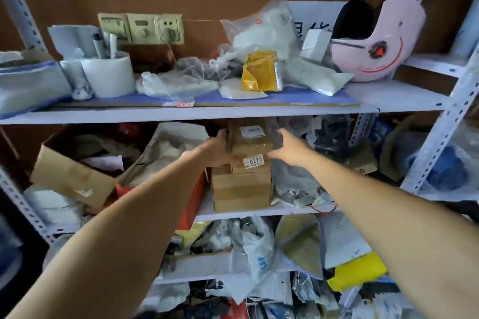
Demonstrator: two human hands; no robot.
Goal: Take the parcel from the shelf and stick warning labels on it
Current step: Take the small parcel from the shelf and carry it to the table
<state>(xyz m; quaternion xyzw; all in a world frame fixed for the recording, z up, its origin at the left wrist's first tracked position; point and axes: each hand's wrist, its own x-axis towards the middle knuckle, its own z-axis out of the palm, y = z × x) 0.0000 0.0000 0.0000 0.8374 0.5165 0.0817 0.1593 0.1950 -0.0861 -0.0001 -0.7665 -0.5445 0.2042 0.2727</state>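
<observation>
Storeroom: slotted metal shelving (438, 122) crammed with bagged parcels (264, 28), cartons (241, 191)

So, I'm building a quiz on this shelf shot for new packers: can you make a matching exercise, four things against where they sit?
Things:
1. pink helmet
2. yellow packet
3. parcel
4. white roll

Places:
A. upper shelf, centre
B. between the left hand and right hand
C. upper shelf, left
D. upper shelf, right

Pairs: 1-D, 2-A, 3-B, 4-C

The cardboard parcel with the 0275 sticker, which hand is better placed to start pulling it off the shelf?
The left hand. It already touches the parcel, fingers along its left side and thumb at the lower front corner. The right hand is open just beside the right side, apparently not yet gripping.
</observation>
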